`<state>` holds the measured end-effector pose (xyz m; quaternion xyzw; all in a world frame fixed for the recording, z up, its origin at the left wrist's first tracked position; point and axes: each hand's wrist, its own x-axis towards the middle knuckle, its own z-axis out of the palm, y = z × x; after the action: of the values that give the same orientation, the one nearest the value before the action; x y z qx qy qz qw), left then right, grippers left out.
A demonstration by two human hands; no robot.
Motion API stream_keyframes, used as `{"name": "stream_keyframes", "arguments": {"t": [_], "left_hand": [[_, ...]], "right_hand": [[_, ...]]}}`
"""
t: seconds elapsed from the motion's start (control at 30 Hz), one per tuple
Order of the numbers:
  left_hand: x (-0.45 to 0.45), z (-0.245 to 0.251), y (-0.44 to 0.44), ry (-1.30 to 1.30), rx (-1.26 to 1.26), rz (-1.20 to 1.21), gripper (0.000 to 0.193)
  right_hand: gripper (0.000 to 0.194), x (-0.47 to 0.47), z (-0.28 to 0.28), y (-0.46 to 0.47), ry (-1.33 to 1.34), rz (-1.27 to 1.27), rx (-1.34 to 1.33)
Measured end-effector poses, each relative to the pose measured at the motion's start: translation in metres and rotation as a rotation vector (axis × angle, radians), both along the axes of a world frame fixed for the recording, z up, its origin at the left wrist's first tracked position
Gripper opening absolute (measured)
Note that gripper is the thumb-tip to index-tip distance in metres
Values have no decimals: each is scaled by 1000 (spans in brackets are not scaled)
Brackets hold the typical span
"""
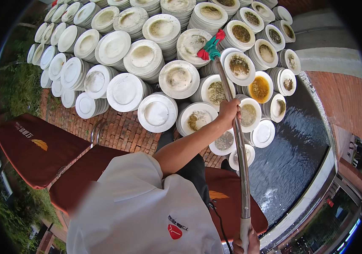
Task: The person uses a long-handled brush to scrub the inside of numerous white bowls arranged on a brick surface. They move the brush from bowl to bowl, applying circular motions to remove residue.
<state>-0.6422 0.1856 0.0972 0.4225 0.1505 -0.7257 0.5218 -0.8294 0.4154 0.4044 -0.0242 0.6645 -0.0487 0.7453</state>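
My left hand (pixel 230 109) grips a metal pole (pixel 243 165) partway along its shaft, the arm stretched forward. At the bottom, my right hand (pixel 247 243) is closed around the pole's pale lower end (pixel 245 227). Green and red cloth (pixel 212 46) is tied around the far tip, which lies over the stacked plates. Many tall stacks of white plates (pixel 179 77) spread out ahead. Some top plates hold murky liquid and dark sediment, and one plate (pixel 260 87) holds orange-brown liquid. Whether the cloth touches a plate cannot be told.
Rippling dark water (pixel 282 158) lies at the right inside a curved pale edge (pixel 314 187). Brick paving (pixel 120 130) shows below the stacks. Dark red covered panels bearing writing and a leaf emblem (pixel 38 146) stand around me at the left and below. Green plants grow at the far left.
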Motion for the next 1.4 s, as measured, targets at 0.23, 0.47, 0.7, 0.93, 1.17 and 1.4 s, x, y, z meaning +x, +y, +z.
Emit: {"name": "stream_keyframes", "arguments": {"t": [0.23,0.47,0.7,0.93,1.17,1.4], "left_hand": [[15,14,22,27,108,-14,20],[0,-2,-5,-14,8,-53,15],[-3,-4,31,-21,43,-79,22],[32,-31,11,152,-91,-89,27],[43,-39,1,-22,10,-189,22],[8,-43,-32,-189,-18,-315,25]], "right_hand": [[64,0,12,2,30,33,-41],[61,-32,-7,29,-73,-335,151],[60,-5,-11,34,77,-121,-54],[53,25,-40,5,34,153,-308],[57,20,-66,19,-183,-95,-233],[43,6,-94,17,-335,-429,-141]]}}
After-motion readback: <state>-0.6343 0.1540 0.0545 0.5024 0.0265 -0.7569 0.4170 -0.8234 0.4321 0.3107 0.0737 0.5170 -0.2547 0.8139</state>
